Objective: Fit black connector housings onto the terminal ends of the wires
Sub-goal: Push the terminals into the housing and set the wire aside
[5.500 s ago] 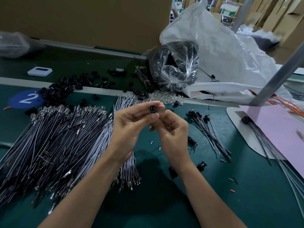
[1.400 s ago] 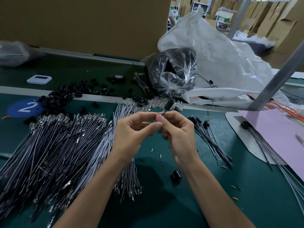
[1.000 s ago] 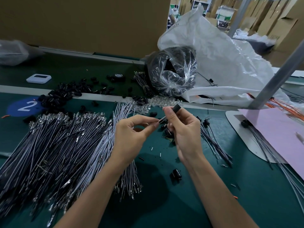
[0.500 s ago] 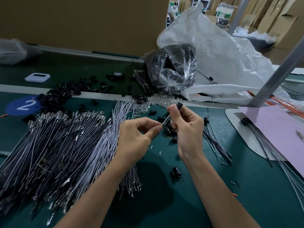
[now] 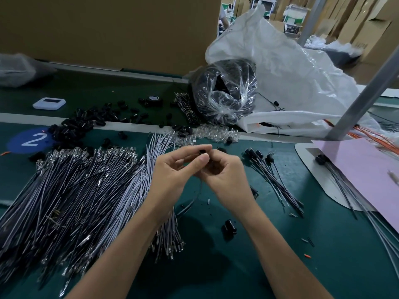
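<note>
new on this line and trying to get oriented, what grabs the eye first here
A huge heap of grey terminal-tipped wires fans out at left. At centre, the left hand pinches a black connector housing beside the right hand. Behind sits a clear bag of black parts.

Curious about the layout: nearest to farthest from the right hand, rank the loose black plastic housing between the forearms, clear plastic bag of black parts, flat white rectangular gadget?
1. Loose black plastic housing, below the right hand.
2. Clear plastic bag, farther back.
3. Flat white gadget, far left.
</note>
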`<state>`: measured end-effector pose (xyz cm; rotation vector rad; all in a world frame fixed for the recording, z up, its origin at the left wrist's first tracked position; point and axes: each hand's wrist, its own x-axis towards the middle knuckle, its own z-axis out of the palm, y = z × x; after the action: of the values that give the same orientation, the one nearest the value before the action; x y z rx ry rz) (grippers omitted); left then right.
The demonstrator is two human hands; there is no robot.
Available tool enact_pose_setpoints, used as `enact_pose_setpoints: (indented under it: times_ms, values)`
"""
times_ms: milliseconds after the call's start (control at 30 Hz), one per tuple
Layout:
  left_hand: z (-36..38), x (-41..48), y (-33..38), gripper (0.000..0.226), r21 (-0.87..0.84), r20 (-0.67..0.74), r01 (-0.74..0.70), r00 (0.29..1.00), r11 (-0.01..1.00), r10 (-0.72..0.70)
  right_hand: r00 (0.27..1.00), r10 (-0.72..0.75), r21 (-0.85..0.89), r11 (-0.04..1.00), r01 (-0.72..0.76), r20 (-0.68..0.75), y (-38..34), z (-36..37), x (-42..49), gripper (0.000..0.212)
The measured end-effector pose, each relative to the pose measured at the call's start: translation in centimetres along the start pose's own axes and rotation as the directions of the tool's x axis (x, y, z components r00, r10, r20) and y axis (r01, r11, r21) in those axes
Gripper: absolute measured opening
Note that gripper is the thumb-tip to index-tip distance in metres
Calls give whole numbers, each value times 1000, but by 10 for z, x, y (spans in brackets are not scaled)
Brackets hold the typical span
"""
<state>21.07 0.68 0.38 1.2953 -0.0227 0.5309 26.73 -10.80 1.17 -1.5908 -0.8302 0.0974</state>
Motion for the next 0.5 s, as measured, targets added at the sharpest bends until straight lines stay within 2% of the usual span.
enact_pose_setpoints:
  times_ms: [100,233,367,500]
  values:
    - [1,3,0,23,5,-86,-46,995,999,47,998,41,24,999,-42,50,-1,-2,1,29]
    - [-4,5,0,25,10,-199,-39,979,999,41,985,76,73,995,-66,-153,0,-13,4,27]
    - [-4,4,-2,39,108,-115,2,993,994,10,961,38,150,989,4,-273,-4,-16,3,5]
    - [-2,3,-6,28,191,-58,-1,998,982,12,959,-58,56,996,76,-278,-5,-16,1,2]
